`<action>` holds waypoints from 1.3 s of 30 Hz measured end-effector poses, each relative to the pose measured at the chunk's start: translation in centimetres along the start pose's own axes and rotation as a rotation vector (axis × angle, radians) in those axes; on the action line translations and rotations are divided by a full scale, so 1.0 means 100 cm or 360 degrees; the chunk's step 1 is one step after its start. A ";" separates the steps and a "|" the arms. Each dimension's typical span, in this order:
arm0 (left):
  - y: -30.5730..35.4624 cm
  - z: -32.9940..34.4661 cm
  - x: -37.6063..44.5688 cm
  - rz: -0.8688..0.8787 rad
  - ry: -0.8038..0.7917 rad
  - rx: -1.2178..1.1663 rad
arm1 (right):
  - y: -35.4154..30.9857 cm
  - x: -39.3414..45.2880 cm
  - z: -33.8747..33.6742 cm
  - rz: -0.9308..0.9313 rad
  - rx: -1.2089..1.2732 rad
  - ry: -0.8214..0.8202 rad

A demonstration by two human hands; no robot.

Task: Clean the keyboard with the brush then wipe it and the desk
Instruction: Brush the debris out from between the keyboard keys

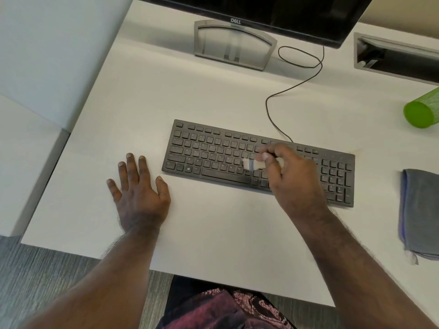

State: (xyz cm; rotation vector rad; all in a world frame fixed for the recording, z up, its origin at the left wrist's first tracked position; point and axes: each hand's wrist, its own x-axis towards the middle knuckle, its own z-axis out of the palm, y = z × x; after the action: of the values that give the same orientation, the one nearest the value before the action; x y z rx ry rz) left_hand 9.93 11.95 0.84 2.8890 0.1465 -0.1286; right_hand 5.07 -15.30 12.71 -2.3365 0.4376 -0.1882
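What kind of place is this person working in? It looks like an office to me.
Most likely an office workstation: a white desk carries a black keyboard and a Dell monitor, with a pale partition panel along its left side and grey carpet below.

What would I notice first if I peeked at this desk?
The black keyboard in the middle, where the right hand holds a small white brush on the keys. The left hand lies flat on the white desk beside it, and a bright green bottle lies far right.
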 end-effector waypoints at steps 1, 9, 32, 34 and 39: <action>0.000 0.000 0.000 0.0000 -0.0001 0.0004 | 0.000 0.002 -0.001 0.0018 0.0024 0.0042; 0.000 -0.001 -0.001 0.0008 -0.0001 0.0014 | -0.025 0.006 0.023 -0.0087 0.0003 -0.0257; 0.000 0.000 -0.001 0.0010 0.0021 -0.0008 | -0.036 0.005 0.025 -0.0037 -0.0038 -0.0298; 0.000 0.000 0.000 0.0012 0.0016 0.0002 | -0.038 0.002 0.029 -0.0066 -0.0042 -0.0383; 0.000 -0.001 0.000 0.0019 0.0006 0.0010 | -0.039 0.007 0.023 -0.0088 0.0039 -0.0278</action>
State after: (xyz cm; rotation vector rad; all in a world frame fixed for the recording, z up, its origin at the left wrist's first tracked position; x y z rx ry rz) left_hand 9.89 11.99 0.92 2.8961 0.1298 -0.1217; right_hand 7.32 -11.52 13.78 -2.3187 0.2829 -0.0148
